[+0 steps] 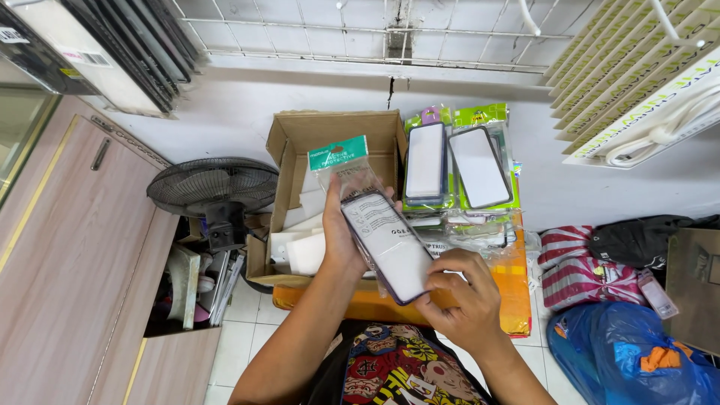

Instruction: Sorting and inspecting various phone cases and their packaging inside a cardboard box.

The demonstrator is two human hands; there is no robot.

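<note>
I hold a phone case (390,244) with a dark rim and white insert, partly inside a clear plastic sleeve (346,171) with a green header card. My left hand (339,240) grips the case and sleeve from the left side. My right hand (461,296) pinches the case's lower right corner. Just behind them an open cardboard box (289,150) holds white packets. To its right, two more packaged phone cases (457,166) stand upright on a stack of packets.
A black floor fan (212,186) stands left of the box beside a wooden cabinet (67,247). An orange package (510,292) lies under the stack. Striped cloth (577,274), a black bag (637,238) and a blue plastic bag (630,352) lie at right. Wire grid racks hang on the wall.
</note>
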